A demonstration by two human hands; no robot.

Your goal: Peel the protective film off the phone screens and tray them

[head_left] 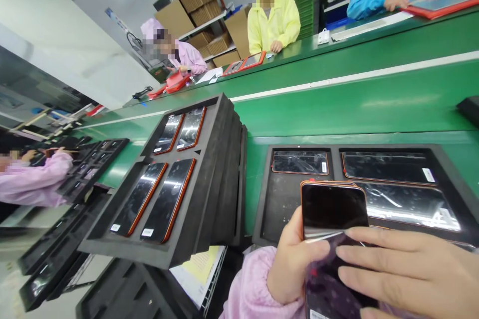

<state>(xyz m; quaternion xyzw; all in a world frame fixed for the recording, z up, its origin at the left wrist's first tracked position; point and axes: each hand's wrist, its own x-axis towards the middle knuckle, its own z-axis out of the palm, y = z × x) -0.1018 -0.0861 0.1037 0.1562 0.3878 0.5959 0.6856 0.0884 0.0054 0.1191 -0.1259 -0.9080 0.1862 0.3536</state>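
Note:
A smartphone (335,212) with an orange edge and dark screen is upright in my left hand (290,254), its thumb lying over the front. A second orange edge shows behind its top, perhaps another phone. My right hand (407,269) has its fingers stretched out flat over the screen, where a film-like line crosses; its thumb is hidden. Behind my hands lies a dark foam tray (279,199) with several phones, among them one (299,162) at upper left and another (389,167) at upper right.
To the left, stacked foam trays (220,159) rise, the top one holding several phones (170,199). More trays (105,159) lie farther left, by a person in a pink sleeve (41,174). Across the green bench (337,104), other people handle red-edged items (243,63).

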